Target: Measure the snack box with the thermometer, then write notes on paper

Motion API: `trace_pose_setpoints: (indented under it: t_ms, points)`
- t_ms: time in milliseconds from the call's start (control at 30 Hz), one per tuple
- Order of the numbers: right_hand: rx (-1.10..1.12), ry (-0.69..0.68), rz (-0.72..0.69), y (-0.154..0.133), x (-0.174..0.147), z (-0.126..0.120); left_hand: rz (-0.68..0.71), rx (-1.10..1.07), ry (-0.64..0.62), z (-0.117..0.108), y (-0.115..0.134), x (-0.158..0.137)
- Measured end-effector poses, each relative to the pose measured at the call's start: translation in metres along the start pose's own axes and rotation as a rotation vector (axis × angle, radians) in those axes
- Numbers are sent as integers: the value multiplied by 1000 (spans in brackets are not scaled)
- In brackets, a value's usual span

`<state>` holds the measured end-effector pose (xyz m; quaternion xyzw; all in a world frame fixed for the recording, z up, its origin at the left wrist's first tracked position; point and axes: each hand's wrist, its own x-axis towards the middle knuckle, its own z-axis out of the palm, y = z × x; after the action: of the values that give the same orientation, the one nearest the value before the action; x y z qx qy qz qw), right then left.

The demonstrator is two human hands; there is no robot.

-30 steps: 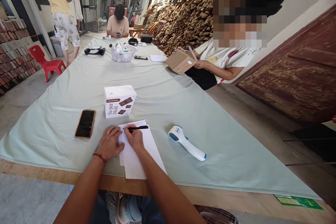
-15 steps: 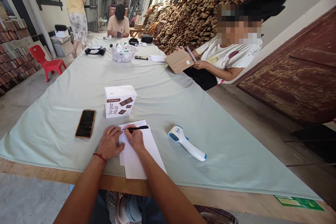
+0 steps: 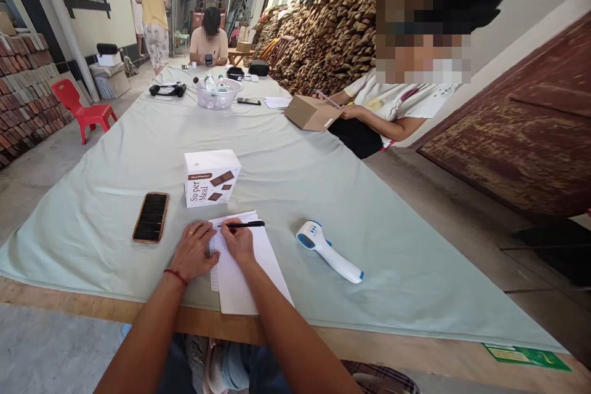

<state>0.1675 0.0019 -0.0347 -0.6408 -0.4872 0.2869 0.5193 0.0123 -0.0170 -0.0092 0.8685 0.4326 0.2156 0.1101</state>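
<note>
My right hand (image 3: 237,241) has its fingers pinched shut around a black pen (image 3: 244,225), the tip down on the top of the white sheet of paper (image 3: 252,265) and the barrel pointing off to the right. My left hand (image 3: 194,250) lies flat beside it, fingers spread and holding nothing, pressing the sheet's left edge and a clear ruler (image 3: 213,271) that runs along that edge. Against the frames from a second ago, the pen has slid a little to the right along the top of the page while the left hand has stayed put, which I read as a line being drawn or written across the sheet. The paper itself sits at the near edge of the table, on the pale green cloth (image 3: 115,197). Just beyond it stands a white snack box (image 3: 211,177), a phone (image 3: 150,217) lies to the left, and a white and blue thermometer gun (image 3: 327,250) lies to the right. Farther out, the seated person on the right has lowered a cardboard box (image 3: 310,113) flat onto the table, where earlier it was tilted up, and the person in yellow (image 3: 153,6) has walked deeper into the background.
</note>
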Motion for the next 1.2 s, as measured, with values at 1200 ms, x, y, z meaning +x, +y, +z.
trace_pose_setpoints:
  t_ms: [1200]
  points:
    - [-881, -106, -310, 17, 11, -59, -24, -7, 30, 3, -2, 2]
